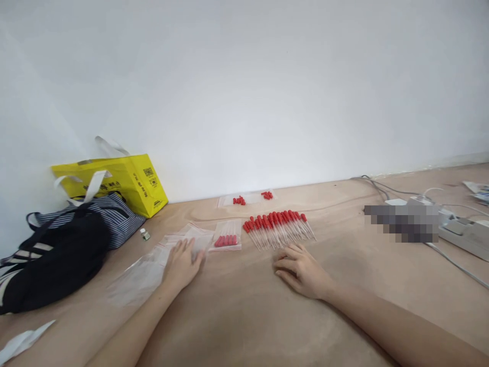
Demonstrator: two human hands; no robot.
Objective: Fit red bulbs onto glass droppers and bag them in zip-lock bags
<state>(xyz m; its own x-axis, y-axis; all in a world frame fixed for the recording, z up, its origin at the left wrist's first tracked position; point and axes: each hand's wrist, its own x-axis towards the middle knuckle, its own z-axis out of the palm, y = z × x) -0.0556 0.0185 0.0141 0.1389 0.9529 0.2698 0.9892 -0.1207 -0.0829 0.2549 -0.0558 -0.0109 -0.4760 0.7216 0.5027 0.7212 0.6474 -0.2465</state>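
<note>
My left hand [182, 264] lies with its fingers apart on several flat clear zip bags [143, 272] at the left of the table. Just right of those bags is a clear bag [228, 235] with several red-topped droppers inside. A row of loose droppers [277, 227] with red bulbs and clear stems spreads over the middle. My right hand [300, 270] rests on the table just below their stem tips, fingers slightly bent and apart, holding nothing visible. Against the wall lie more clear bags [252, 199] with small red bulbs in them.
A yellow bag [147, 183], a striped bag [124, 224] and a black bag [64, 260] stand at the left, near a small bottle [145, 234]. White tissue [25, 342] lies front left. A power strip [464, 234] and cables are at the right.
</note>
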